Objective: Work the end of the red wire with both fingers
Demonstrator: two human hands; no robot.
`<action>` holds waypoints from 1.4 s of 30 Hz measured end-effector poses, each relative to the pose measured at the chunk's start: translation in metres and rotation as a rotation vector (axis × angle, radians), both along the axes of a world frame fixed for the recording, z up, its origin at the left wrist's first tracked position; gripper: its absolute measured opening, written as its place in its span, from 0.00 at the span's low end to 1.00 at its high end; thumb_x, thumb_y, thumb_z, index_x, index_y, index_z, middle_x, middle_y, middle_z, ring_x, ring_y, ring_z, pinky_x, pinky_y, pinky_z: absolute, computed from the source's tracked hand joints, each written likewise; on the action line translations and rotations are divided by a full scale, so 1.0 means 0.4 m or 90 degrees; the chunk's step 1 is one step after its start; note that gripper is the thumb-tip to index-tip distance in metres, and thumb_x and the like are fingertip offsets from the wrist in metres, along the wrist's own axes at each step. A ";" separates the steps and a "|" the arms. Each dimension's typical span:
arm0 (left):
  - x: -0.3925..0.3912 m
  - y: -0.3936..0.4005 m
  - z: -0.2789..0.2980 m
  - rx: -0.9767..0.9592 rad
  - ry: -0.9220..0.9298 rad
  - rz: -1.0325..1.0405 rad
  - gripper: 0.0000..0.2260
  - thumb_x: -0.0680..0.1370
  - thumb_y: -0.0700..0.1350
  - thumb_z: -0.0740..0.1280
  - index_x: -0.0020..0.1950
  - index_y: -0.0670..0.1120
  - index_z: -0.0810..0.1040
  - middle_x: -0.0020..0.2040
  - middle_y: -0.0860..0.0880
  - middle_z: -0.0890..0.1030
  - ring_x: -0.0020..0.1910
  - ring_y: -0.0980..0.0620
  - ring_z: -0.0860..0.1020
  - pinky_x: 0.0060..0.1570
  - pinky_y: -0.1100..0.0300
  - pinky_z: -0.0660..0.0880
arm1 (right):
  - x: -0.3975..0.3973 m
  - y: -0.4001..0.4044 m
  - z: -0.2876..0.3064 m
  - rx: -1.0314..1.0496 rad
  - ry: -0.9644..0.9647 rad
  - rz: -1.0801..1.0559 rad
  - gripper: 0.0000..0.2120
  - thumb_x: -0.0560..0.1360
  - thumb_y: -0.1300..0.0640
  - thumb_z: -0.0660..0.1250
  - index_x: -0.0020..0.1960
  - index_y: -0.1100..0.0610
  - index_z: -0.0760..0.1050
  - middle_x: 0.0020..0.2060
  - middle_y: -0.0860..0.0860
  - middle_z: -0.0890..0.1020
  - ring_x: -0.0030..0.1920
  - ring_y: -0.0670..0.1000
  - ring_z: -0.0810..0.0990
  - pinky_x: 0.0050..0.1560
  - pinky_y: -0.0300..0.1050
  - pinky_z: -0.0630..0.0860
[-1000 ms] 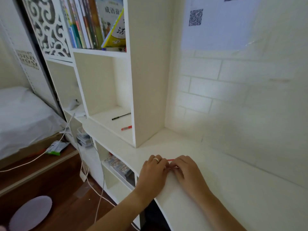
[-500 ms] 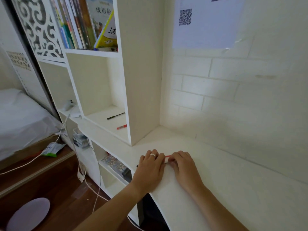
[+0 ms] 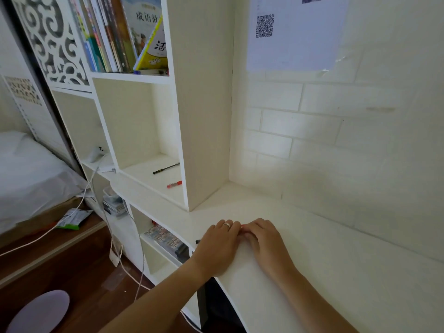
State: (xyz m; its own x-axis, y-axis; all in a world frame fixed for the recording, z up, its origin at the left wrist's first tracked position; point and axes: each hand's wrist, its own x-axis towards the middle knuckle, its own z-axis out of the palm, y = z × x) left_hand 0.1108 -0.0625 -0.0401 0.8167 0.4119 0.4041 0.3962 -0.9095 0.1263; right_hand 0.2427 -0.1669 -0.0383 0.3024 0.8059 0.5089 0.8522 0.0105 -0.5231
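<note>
Both hands lay on the white desk, fingertips meeting at about the centre of the view, slightly toward 6 o'clock. The left hand rested palm down, fingers curled forward, a ring on one finger. The right hand lay just beside it at its 3 o'clock, fingers bent, tips touching the left hand's tips.

Between the fingertips a sliver of a red pen showed; both hands pinched it where they met, most of it hidden under the fingers. A dark end stuck out at the left hand's 9 o'clock, at the desk edge; could not tell whether it belonged to the same pen. How tight the hold was could not be told.

At 12 o'clock from the hands stood the white shelf unit. In its open cubby lay a black pen and, at its 5 o'clock, another red pen, apart from each other. Books stood in the compartment above, one yellow book leaning. A paper sheet with QR code hung on the brick-pattern wall at 1 o'clock. White cables ran down at 9 o'clock toward the wooden floor; a bed sat further at 9 o'clock. A round lilac stool sat at 7 o'clock.
</note>
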 end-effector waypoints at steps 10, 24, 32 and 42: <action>-0.011 -0.013 0.008 0.022 -0.055 0.014 0.21 0.83 0.56 0.45 0.57 0.51 0.75 0.43 0.50 0.80 0.42 0.50 0.78 0.37 0.56 0.72 | -0.008 -0.003 -0.002 0.015 -0.016 0.000 0.19 0.80 0.50 0.53 0.56 0.51 0.82 0.46 0.44 0.79 0.48 0.44 0.73 0.52 0.28 0.66; -0.022 -0.015 0.020 0.007 0.008 0.080 0.21 0.84 0.59 0.45 0.50 0.50 0.74 0.40 0.50 0.80 0.38 0.48 0.79 0.37 0.53 0.75 | 0.007 -0.015 0.004 0.038 -0.004 -0.053 0.08 0.80 0.61 0.66 0.51 0.52 0.82 0.45 0.43 0.78 0.48 0.45 0.75 0.52 0.28 0.67; -0.007 -0.013 0.019 0.010 -0.038 0.034 0.15 0.84 0.52 0.49 0.53 0.48 0.73 0.42 0.50 0.78 0.39 0.50 0.76 0.36 0.57 0.68 | 0.008 -0.017 0.015 0.086 0.084 -0.104 0.08 0.78 0.63 0.67 0.51 0.52 0.81 0.47 0.44 0.79 0.48 0.41 0.79 0.49 0.28 0.71; -0.004 -0.009 0.007 -0.041 -0.095 0.035 0.12 0.84 0.50 0.52 0.59 0.52 0.74 0.51 0.52 0.75 0.50 0.51 0.72 0.52 0.55 0.71 | 0.058 0.071 0.089 0.000 0.001 -0.134 0.05 0.76 0.59 0.71 0.46 0.49 0.79 0.40 0.43 0.80 0.42 0.45 0.78 0.44 0.40 0.76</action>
